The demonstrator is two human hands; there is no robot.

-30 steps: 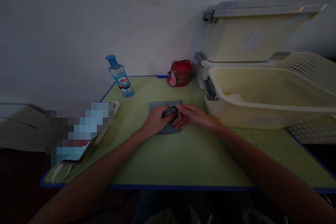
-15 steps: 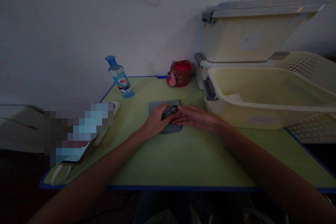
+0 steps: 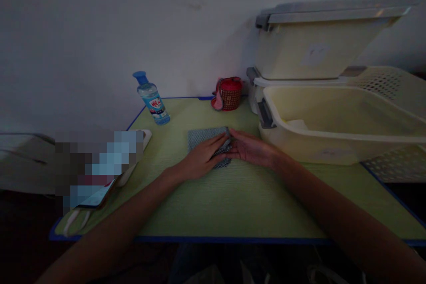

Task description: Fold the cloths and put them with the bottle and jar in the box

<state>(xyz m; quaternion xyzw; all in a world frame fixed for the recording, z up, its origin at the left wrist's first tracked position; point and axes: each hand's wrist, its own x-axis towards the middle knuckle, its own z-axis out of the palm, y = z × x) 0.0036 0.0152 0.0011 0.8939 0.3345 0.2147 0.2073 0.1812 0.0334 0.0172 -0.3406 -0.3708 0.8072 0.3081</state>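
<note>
A grey checked cloth [image 3: 199,136] lies folded in the middle of the green table mat [image 3: 233,199]. My left hand [image 3: 201,159] rests flat on the cloth's near half, fingers stretched out and pointing right. My right hand [image 3: 250,147] comes in from the right and meets the cloth's right edge. Its thumb lies above the edge and its fingers below, pinching the fabric there. The fingertips of both hands almost touch. The light is dim.
A blue-capped clear bottle [image 3: 151,99] stands at the back left and a red woven cup [image 3: 229,93] at the back middle. Stacked cream plastic bins [image 3: 333,115] fill the right side. A phone and white items [image 3: 100,186] lie at the left edge.
My left hand let go of the dark bunched fold it held and now lies flat on the cloth. My right hand shifted slightly to the cloth's right edge.
</note>
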